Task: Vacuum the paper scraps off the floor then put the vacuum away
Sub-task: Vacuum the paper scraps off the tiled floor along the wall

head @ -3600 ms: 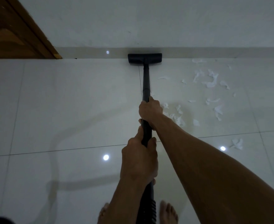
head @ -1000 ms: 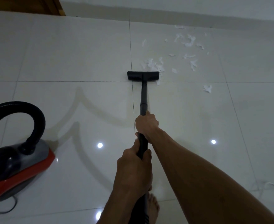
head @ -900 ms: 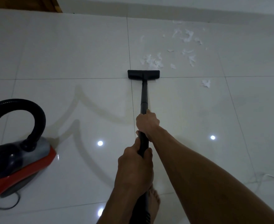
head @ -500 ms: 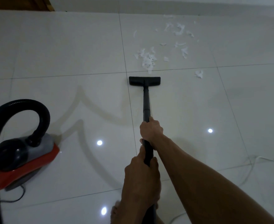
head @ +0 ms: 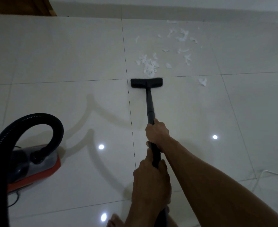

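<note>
Both hands grip the black vacuum wand [head: 149, 105]. My right hand [head: 157, 132] holds it further down the tube and my left hand [head: 151, 182] holds it nearer to me. The flat black floor head [head: 146, 82] lies on the white tiles, its front edge touching a heap of white paper scraps [head: 149, 66]. More scraps [head: 181, 36] are scattered beyond it toward the wall, and a single scrap [head: 202, 81] lies to the right of the head. The red and grey vacuum body [head: 35, 166] stands at the left with its black hose [head: 41, 118] arching up.
A wooden door frame [head: 49, 7] stands at the top left against the wall's skirting. A thin white cord [head: 264, 173] trails on the floor at the right. My bare foot [head: 113, 222] shows at the bottom edge. A black power cable [head: 15, 199] lies by the vacuum body.
The floor head pulled back from the wall, then slid forward again to the near edge of the scrap heap. The view shifted, bringing the vacuum body in at the left.
</note>
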